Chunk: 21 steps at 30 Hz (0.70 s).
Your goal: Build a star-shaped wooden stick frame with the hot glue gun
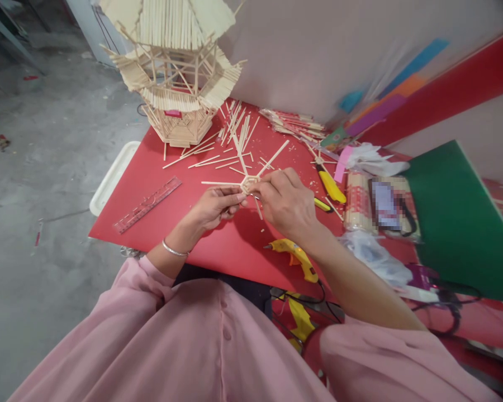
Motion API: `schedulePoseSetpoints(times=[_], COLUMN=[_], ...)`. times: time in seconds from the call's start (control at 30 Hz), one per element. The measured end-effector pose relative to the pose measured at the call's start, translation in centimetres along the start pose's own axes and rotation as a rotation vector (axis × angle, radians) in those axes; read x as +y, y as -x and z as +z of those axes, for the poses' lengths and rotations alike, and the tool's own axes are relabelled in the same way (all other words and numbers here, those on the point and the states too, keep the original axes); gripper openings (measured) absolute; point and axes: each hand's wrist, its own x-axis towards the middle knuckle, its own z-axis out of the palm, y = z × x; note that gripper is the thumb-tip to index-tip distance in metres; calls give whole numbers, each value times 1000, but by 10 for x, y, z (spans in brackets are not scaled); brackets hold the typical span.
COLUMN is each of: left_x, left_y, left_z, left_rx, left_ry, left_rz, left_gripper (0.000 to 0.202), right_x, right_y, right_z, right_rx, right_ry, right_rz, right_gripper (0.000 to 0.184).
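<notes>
From here I count one stick tower (pixel 167 100) at the far left corner of the tabletop (pixel 230 245), one ruler (pixel 148 205) by its left edge, one glue gun (pixel 300 257) by its near edge, two yellow tools (pixel 332 187), one spoked stick frame (pixel 250 178); loose sticks (pixel 243 134), too many.

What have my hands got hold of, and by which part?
A wooden-stick frame, pinched at its central hub by your left hand; your right hand is at the hub too, its exact grip hidden.
</notes>
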Motion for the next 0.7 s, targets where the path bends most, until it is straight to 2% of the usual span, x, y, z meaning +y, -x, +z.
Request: schedulePoseSetpoints(times=[0.13,0.23,0.33,0.4,0.47,0.53,0.6,0.63,0.7], left_x=[-1,-1,-2,-2,-2,-1,-1,-2,-2], left_y=[-1,-2,-2,-2,-3,-3,-4,-4,-5], left_z=[-2,-3,-3,-3,-3,-3,-4,-4,-5], left_rx=[-5,-6,-28,-39,-34,-20,0,10,23], left_ry=[5,10,21,17,13,21,46,58,71], left_rz=[3,21,36,43,57,71,86,90,88], left_gripper=[29,30,31,30,28,28,29,30,31], right_x=[-2,-5,-3,0,2,2,-2,-5,-12], right_y=[0,3,9,13,17,20,24,25,28], right_z=[-6,-11,-8,-4,-3,-8,-15,-17,-17], right_rx=[81,174,199,167,172,280,433,459,381], right_ry=[-38,-117,-285,-405,-434,-349,-228,-213,-313], right_rz=[36,206,433,510,541,561,566,570,618], right_gripper=[15,13,37,53,58,55,42,32,18])
